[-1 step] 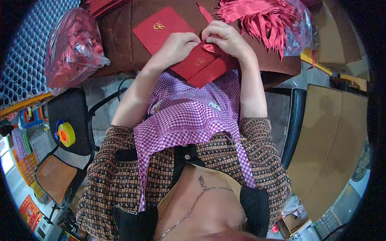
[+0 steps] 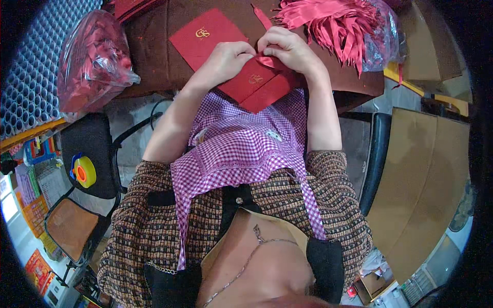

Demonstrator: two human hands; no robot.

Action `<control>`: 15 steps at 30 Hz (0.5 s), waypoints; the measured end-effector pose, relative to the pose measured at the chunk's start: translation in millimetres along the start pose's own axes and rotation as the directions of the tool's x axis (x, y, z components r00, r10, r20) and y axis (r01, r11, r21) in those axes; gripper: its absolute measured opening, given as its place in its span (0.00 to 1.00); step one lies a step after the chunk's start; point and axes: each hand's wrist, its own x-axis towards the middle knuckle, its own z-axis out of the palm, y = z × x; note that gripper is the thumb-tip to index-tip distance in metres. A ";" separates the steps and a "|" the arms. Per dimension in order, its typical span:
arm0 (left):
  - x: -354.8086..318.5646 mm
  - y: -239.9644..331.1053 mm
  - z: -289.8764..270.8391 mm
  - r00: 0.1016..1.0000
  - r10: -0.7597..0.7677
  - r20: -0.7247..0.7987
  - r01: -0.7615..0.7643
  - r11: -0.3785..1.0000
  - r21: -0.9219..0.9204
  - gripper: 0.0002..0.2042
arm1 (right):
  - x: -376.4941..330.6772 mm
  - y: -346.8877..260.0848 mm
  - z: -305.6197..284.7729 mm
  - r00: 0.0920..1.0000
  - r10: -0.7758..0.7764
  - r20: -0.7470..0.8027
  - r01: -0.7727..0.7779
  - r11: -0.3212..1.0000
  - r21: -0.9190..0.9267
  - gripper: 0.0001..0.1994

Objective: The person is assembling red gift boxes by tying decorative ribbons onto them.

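A clear bag of red pieces point(image 2: 92, 59) sits at ten o'clock. Lower left — a yellow tape roll point(image 2: 83, 171) on a black chair point(image 2: 92, 149).

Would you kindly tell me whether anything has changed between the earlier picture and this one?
Nothing has visibly changed. The left hand and right hand pinch the red ribbon over the red envelope as before; the second red envelope, the ribbon bundle and the bag of red pieces lie where they were.

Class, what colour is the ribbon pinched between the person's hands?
Red, like the card under it; the ribbon shows best in the head view.
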 end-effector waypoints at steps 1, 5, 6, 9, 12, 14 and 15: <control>-0.7 0.1 0.5 1.000 0.001 0.001 -0.001 1.000 -0.001 0.08 | -0.6 -1.1 -2.0 1.000 0.001 -0.001 -0.001 1.000 -0.001 0.06; -0.1 -12.5 -18.1 0.907 -0.419 -0.033 0.362 0.818 -0.447 0.10 | -8.9 -2.7 -7.3 0.997 0.040 0.063 -0.040 0.999 0.005 0.06; 1.3 -19.5 -27.9 0.840 -0.527 -0.132 0.373 0.737 -0.563 0.10 | -11.9 -2.0 -10.6 0.994 0.077 0.073 -0.078 0.997 0.013 0.06; 2.4 -33.2 -43.3 0.816 -0.538 -0.209 0.298 0.702 -0.647 0.12 | -13.3 3.7 -15.1 0.996 0.079 0.045 -0.081 0.995 0.063 0.06; -1.3 -39.1 -39.4 0.784 -0.052 -0.618 0.109 0.993 0.054 0.13 | -9.4 8.9 -13.7 0.994 0.112 0.008 -0.112 0.989 0.101 0.05; -7.4 -21.1 -31.3 0.826 0.083 -0.558 -0.007 0.991 0.137 0.10 | -12.9 15.2 -14.5 0.974 0.228 -0.003 -0.224 0.960 0.165 0.06; -14.0 -6.2 -30.3 0.911 0.079 -0.405 -0.020 0.989 0.149 0.10 | -11.2 16.2 -14.9 0.974 0.224 0.005 -0.222 0.963 0.155 0.06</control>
